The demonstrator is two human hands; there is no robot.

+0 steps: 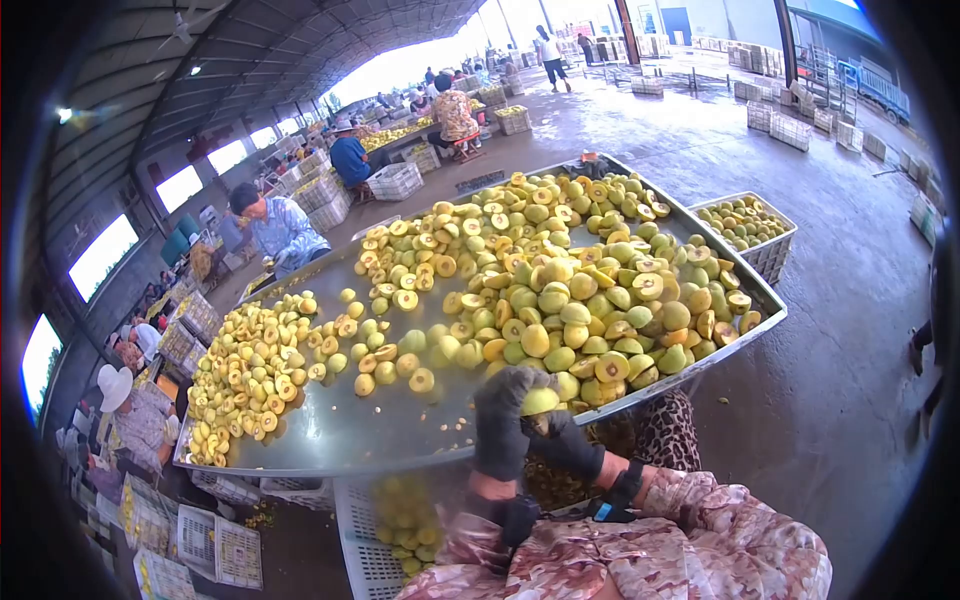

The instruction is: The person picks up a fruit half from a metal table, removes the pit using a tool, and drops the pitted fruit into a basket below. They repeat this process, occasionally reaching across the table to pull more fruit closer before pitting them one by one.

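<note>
At the near edge of the metal bench (350,430), yellow-green fruit (540,402) held in the left hand's (499,425) curled fingers, on their inner side; right hand (568,447) close below, its finger state can't tell. Fruit's long axis unclear.

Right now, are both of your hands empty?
No, the left hand has a green fruit in its fingers.
</note>
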